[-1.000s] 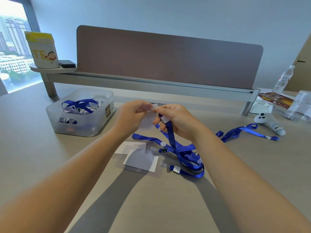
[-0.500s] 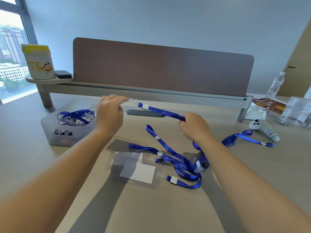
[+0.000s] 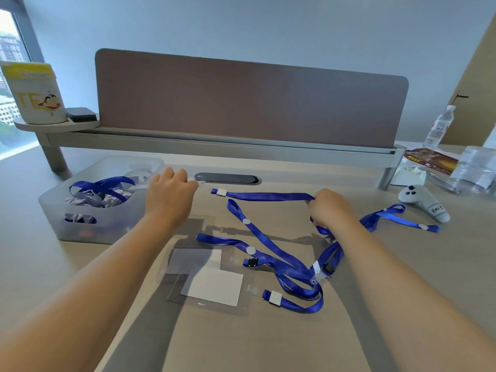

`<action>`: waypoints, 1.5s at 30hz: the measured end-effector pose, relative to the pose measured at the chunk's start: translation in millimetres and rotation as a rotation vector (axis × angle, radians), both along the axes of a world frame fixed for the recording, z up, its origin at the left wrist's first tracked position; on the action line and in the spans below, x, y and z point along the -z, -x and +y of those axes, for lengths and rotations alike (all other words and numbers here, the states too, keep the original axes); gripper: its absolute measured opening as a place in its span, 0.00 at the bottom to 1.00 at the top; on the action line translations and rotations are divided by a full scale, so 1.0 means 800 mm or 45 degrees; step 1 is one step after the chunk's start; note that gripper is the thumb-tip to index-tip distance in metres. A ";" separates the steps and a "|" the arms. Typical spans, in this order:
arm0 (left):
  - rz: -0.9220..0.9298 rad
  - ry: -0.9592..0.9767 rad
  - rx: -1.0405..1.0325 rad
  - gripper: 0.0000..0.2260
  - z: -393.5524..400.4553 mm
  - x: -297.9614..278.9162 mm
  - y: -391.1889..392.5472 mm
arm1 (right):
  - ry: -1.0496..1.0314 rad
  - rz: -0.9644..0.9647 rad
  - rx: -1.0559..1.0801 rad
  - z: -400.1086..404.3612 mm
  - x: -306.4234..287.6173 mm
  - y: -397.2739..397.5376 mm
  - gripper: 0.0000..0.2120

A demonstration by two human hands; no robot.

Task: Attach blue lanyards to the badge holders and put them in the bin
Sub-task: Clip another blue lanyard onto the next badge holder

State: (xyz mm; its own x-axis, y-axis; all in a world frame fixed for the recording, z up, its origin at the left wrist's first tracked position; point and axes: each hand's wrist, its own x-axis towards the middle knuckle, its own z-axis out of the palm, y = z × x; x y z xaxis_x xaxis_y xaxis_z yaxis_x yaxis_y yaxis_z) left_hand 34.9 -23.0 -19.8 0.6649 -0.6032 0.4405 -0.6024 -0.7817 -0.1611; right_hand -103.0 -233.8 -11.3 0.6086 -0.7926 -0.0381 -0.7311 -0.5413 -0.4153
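My left hand [image 3: 169, 196] pinches a clear badge holder [image 3: 139, 176] above the right rim of the translucent bin [image 3: 51, 208]. The bin holds blue lanyards and holders. My right hand [image 3: 330, 208] is closed on a blue lanyard [image 3: 268, 196]. That strap runs taut to the left, and its white-clipped end lies close to the left hand's fingertips. Whether the clip is joined to the holder's tab I cannot tell. Two more clear badge holders [image 3: 214, 288] with white cards lie on the table in front of me. Beside them lie loose blue lanyards [image 3: 284, 264].
Another blue lanyard [image 3: 389, 214] trails to the right, next to a white controller [image 3: 424, 205]. A water bottle [image 3: 440, 127], a clear plastic container [image 3: 477, 170] and a magazine [image 3: 429, 159] sit at far right. A brown divider panel [image 3: 249, 98] closes the back. A canister [image 3: 35, 95] stands on its shelf.
My hands were together at the table's middle and have drawn apart. The left hand went left toward the bin with the holder. The right slid right along the lanyard, pulling it taut.
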 end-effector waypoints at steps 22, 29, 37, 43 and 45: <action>0.071 0.065 0.131 0.23 -0.120 0.022 -0.100 | -0.251 -1.330 0.214 -0.092 -0.026 -0.117 0.16; 0.318 -0.277 0.000 0.25 -0.127 0.089 -0.116 | -0.486 -0.494 0.323 -0.102 0.054 -0.117 0.09; 0.539 -0.102 0.053 0.13 -0.122 0.102 -0.128 | -0.368 -0.278 0.134 -0.090 0.065 -0.117 0.06; 0.603 -0.044 0.142 0.15 -0.109 0.106 -0.127 | -0.270 -0.297 0.010 -0.079 0.078 -0.118 0.11; 0.626 -0.032 0.179 0.15 -0.102 0.105 -0.125 | -0.288 -0.264 0.000 -0.071 0.080 -0.120 0.06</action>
